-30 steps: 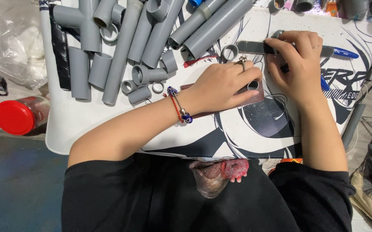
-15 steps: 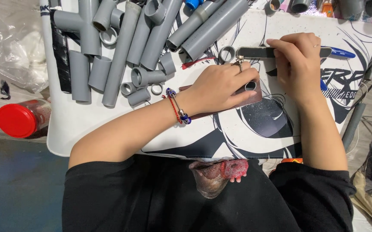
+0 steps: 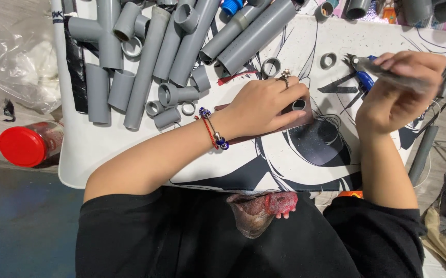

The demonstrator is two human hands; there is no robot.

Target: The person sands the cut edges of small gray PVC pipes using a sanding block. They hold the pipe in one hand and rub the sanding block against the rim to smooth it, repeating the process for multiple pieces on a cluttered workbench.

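My left hand lies flat on a brown sheet on the white mat. Its fingers pinch a short grey pipe ring against the sheet. My right hand is raised to the right, apart from the left hand, and grips a slim grey tool that is blurred by motion. The tool's tip points left, above a blue-handled tool lying on the mat. I cannot tell what kind of tool I hold.
Several grey pipes and fittings lie across the mat's far left, with loose rings beside them. A red-lidded jar and a clear plastic bag sit on the floor at left. Metal legs stand at right.
My right hand has swung right and away from the left hand, taking the grey tool with it. The left hand keeps the ring on the brown sheet.
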